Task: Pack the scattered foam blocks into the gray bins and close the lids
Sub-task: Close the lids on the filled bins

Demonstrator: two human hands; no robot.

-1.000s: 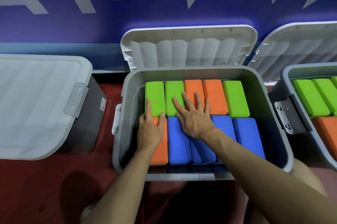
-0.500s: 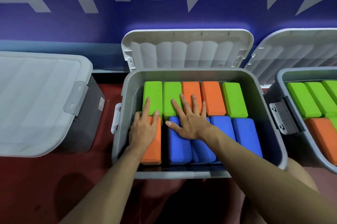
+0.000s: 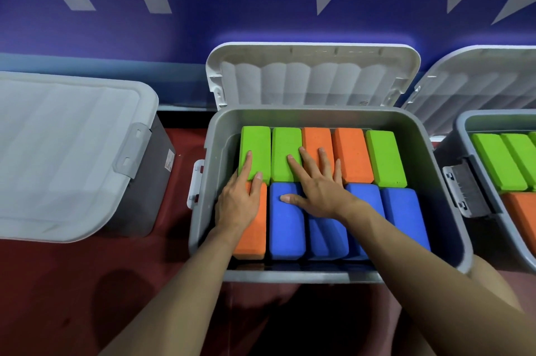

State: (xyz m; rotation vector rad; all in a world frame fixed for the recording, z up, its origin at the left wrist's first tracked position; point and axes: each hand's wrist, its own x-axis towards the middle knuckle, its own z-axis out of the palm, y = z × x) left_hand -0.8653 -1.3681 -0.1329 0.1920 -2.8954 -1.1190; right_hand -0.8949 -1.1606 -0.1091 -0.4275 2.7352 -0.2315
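The middle gray bin (image 3: 441, 204) stands open, its white lid (image 3: 313, 77) tipped back against the wall. Inside lie two rows of foam blocks: green and orange at the back, one orange block (image 3: 255, 236) and several blue blocks (image 3: 285, 228) at the front. My left hand (image 3: 239, 199) lies flat over the front orange block, fingertips on the far-left green block (image 3: 255, 146). With fingers spread, my right hand (image 3: 314, 187) presses flat across blue, green and orange blocks in the middle.
On the left sits a gray bin with its white lid (image 3: 58, 152) closed and latched. To the right, another open bin (image 3: 475, 135) holds green and orange blocks, its lid (image 3: 475, 80) leaning back. The bins rest on a red surface (image 3: 72, 283) before a blue wall.
Both hands have slid a little toward me across the blocks and stay flat on them. My view has shifted slightly; the blocks look unmoved.
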